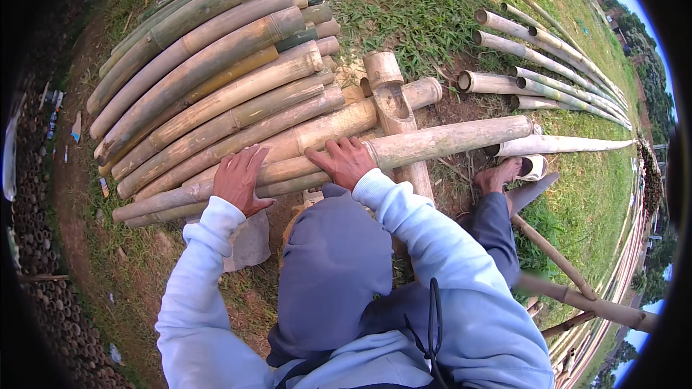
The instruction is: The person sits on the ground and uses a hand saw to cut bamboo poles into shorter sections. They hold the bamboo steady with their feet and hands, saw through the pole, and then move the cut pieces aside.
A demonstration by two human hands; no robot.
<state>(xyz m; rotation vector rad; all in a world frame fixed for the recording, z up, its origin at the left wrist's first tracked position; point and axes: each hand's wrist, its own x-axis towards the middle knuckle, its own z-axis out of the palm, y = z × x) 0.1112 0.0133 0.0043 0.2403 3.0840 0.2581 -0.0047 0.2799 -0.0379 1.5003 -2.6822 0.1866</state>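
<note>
A long pale bamboo pole (pixel 454 140) lies across in front of me, slanting up to the right. My left hand (pixel 241 179) grips its left part from above, thumb apart and fingertips over the far side. Farther right, my right hand (pixel 344 161) is wrapped over the same pole near a joint ring. Beneath the pole stands a notched upright bamboo post (pixel 398 112), with a scooped opening near its top. Another thick bamboo piece (pixel 424 92) lies behind, passing by the post. The undersides of both hands are hidden.
Cut bamboo poles (pixel 216 43) are stacked at the far left. More long poles (pixel 548 50) lie on grass at the right. A grey blade-shaped thing (pixel 533 193) lies beside my bare foot (pixel 497 175) and a sandal (pixel 533 166). Bamboo bars (pixel 555 257) cross at lower right.
</note>
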